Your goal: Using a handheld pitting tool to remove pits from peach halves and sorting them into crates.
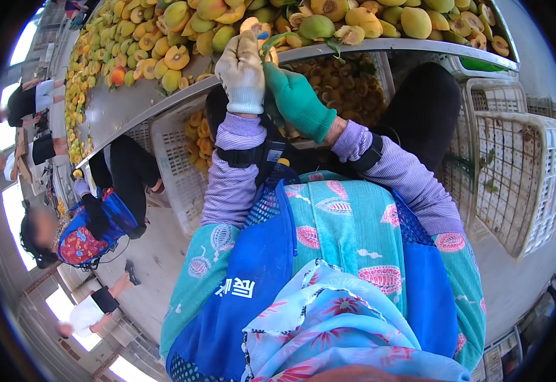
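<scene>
My left hand [242,74], in a white knit glove, is raised at the near edge of the metal table [132,102]. Its fingers are closed around a cut yellow peach-like fruit [272,56], which is partly covered by the gloves. A small blue piece [262,35] shows at the fingertips; what it belongs to is hidden. My right hand [299,100], in a green glove, meets the left one from the right, its fingers curled beside the fruit. Whether it grips anything is hidden. Beyond both hands lies a heap of whole and halved fruit [316,27], with a few green leaves.
Below the table, a plastic crate [177,162] holds fruit halves at left. More halves [349,83] lie under the edge, between my knees. White crates [512,181] stand at right. A co-worker in a blue apron [115,215] sits at left; other people stand farther off.
</scene>
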Demonstrator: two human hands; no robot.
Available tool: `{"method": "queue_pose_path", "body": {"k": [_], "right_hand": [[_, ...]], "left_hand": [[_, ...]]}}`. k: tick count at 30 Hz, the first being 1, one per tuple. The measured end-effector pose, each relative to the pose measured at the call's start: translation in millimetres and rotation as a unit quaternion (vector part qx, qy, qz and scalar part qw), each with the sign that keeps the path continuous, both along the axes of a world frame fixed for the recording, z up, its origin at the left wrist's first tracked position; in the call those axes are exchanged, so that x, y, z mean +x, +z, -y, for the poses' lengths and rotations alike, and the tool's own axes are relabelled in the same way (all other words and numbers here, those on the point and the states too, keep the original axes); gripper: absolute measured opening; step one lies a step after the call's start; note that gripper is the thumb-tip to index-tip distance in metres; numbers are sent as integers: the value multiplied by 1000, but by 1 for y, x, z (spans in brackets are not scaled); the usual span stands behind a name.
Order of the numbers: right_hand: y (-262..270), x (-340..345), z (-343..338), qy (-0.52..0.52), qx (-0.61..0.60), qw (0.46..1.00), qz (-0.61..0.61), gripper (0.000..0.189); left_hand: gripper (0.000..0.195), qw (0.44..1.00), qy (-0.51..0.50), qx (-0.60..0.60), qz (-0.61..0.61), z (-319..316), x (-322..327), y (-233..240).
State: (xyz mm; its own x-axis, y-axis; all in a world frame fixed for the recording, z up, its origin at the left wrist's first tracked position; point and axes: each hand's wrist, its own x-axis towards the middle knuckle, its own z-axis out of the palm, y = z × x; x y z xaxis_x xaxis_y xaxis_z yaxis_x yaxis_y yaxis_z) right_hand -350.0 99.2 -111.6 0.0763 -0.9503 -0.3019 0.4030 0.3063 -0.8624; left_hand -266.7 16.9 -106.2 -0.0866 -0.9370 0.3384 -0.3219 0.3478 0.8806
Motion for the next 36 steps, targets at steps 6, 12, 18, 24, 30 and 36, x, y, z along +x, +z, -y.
{"method": "queue_pose_path", "body": {"k": [6, 12, 18, 24, 30, 36], "right_hand": [[-8, -8, 3, 1, -77, 991, -108, 44], [6, -7, -9, -8, 22, 996, 90, 48], [4, 0, -13, 108, 95, 887, 439, 45], [4, -10, -15, 143, 48, 870, 470, 44], [9, -16, -16, 212, 25, 750, 626, 46], [14, 0, -23, 276, 32, 720, 636, 46]], "left_hand": [[38, 975, -65, 169, 129, 6, 3, 20], [33, 988, -84, 132, -2, -9, -9, 23], [34, 964, -142, 178, -140, 3, 8, -6], [30, 926, -249, 247, -142, 10, -1, 9], [45, 868, -214, 327, -305, -8, -6, 26], [42, 923, -187, 245, -232, -30, 18, 54]]}}
